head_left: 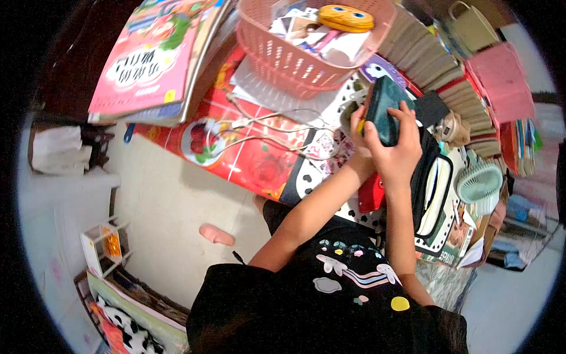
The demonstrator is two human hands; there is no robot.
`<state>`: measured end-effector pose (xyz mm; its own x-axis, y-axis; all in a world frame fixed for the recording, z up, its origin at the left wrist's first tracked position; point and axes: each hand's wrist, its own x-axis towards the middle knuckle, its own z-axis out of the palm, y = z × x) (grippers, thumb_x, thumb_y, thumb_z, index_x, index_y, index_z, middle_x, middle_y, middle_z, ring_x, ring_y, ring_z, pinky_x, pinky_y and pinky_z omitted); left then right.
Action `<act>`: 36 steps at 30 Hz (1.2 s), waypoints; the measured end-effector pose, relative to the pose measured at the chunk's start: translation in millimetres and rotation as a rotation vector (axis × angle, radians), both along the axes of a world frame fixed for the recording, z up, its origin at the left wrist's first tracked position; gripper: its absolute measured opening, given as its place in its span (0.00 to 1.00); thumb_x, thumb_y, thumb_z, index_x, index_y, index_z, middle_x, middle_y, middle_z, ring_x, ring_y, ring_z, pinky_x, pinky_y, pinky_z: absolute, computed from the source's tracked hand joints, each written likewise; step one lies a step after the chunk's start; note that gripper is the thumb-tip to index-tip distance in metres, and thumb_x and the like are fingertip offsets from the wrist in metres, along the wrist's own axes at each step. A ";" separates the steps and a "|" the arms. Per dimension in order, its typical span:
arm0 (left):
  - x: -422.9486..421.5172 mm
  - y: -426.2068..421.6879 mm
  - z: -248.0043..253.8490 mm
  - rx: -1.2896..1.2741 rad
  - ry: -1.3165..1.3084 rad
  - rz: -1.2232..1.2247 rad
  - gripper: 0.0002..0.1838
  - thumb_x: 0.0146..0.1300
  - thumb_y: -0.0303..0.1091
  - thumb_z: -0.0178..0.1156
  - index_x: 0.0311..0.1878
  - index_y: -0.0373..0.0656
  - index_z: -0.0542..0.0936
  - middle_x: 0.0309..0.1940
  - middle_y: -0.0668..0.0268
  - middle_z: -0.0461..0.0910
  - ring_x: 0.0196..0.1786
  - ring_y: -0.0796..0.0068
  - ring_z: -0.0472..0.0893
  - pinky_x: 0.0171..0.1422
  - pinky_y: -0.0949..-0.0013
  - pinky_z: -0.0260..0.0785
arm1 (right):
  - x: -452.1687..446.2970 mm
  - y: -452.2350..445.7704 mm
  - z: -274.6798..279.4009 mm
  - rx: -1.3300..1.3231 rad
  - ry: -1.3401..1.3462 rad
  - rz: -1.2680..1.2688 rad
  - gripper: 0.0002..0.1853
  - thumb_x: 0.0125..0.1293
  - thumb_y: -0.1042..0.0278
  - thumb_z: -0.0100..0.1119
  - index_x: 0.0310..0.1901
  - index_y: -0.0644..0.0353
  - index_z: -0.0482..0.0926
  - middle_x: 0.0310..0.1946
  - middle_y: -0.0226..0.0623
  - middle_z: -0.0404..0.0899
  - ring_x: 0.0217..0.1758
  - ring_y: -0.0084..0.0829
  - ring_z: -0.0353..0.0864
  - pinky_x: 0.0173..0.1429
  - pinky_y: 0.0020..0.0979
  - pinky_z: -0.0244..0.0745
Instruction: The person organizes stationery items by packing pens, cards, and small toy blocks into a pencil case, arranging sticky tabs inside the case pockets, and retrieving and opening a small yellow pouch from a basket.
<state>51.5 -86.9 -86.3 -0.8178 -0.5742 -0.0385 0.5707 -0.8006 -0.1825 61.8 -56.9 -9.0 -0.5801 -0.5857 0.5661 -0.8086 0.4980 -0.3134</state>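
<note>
Green case: the dark green case (pixel 384 109) is in my two hands, tilted, above the right part of the worktop (pixel 262 168).
Right hand: closed around the near side of the case, gripping it (pixel 401 144).
Left hand: gripping the case from its left side; partly hidden behind the case and the right hand (pixel 359 133).
Black bag: on the worktop, just beside my right forearm, pale material showing along its side (pixel 433 194).
Red item: beneath my forearms, partly covered; kind cannot be told (pixel 370 196).
Cable: pale, loosely looped on the red cover, left of my hands (pixel 268 140).
Basket: pink, beyond the cable, holding papers and a yellow pouch (pixel 346 19).
Books: stacked at the left end of the worktop (pixel 147 65).
</note>
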 end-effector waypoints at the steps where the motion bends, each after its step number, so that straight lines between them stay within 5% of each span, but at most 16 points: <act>1: -0.6 -0.1 -0.1 -0.002 -0.005 -0.003 0.27 0.61 0.50 0.36 0.57 0.44 0.64 0.48 0.59 0.71 0.48 0.65 0.72 0.56 0.63 0.63 | -0.1 0.2 1.0 0.000 -0.018 -0.021 0.23 0.44 0.57 0.65 0.39 0.64 0.73 0.49 0.54 0.70 0.56 0.50 0.67 0.59 0.39 0.60; 12: -10.0 -0.2 -0.2 -0.026 -0.042 -0.037 0.27 0.61 0.50 0.34 0.59 0.45 0.63 0.52 0.58 0.69 0.52 0.64 0.70 0.59 0.62 0.59 | -12.1 1.0 5.4 -0.038 -0.043 -0.080 0.23 0.41 0.54 0.64 0.36 0.62 0.73 0.46 0.56 0.71 0.54 0.56 0.66 0.57 0.43 0.62; 25: -18.7 -6.9 -4.1 -0.051 -0.030 -0.050 0.28 0.61 0.49 0.33 0.61 0.46 0.60 0.57 0.59 0.63 0.59 0.63 0.65 0.64 0.61 0.54 | -31.2 9.9 7.0 -0.165 -0.253 -0.105 0.22 0.42 0.57 0.64 0.36 0.64 0.74 0.43 0.55 0.73 0.51 0.50 0.71 0.57 0.40 0.63; 27: -17.2 -9.7 -4.2 -0.123 0.054 -0.037 0.30 0.62 0.51 0.37 0.65 0.50 0.53 0.63 0.66 0.56 0.64 0.65 0.58 0.67 0.61 0.48 | -36.5 13.2 7.0 -0.159 -0.268 -0.111 0.23 0.43 0.57 0.64 0.38 0.64 0.74 0.44 0.55 0.73 0.50 0.49 0.72 0.55 0.38 0.65; 30: -17.9 -10.2 5.5 -0.041 -0.022 -0.021 0.28 0.62 0.48 0.34 0.64 0.44 0.56 0.62 0.63 0.58 0.64 0.64 0.58 0.67 0.61 0.47 | -43.9 17.7 11.2 -0.268 -0.469 -0.135 0.22 0.46 0.57 0.63 0.38 0.64 0.74 0.46 0.53 0.73 0.50 0.41 0.74 0.53 0.33 0.66; 34: -17.7 -10.3 14.0 -0.150 -0.166 0.033 0.28 0.62 0.46 0.35 0.63 0.42 0.56 0.62 0.62 0.57 0.63 0.64 0.60 0.67 0.61 0.48 | -59.8 30.0 11.8 -0.418 -0.694 -0.102 0.16 0.52 0.63 0.59 0.40 0.64 0.74 0.35 0.35 0.75 0.37 0.23 0.71 0.46 0.23 0.65; 36: -17.6 -12.1 12.0 -0.238 -0.112 0.050 0.25 0.63 0.37 0.39 0.63 0.41 0.55 0.62 0.66 0.57 0.62 0.71 0.59 0.65 0.65 0.48 | -63.3 33.9 16.9 -0.563 -0.828 -0.032 0.15 0.56 0.62 0.55 0.40 0.65 0.74 0.34 0.32 0.75 0.37 0.21 0.70 0.44 0.22 0.65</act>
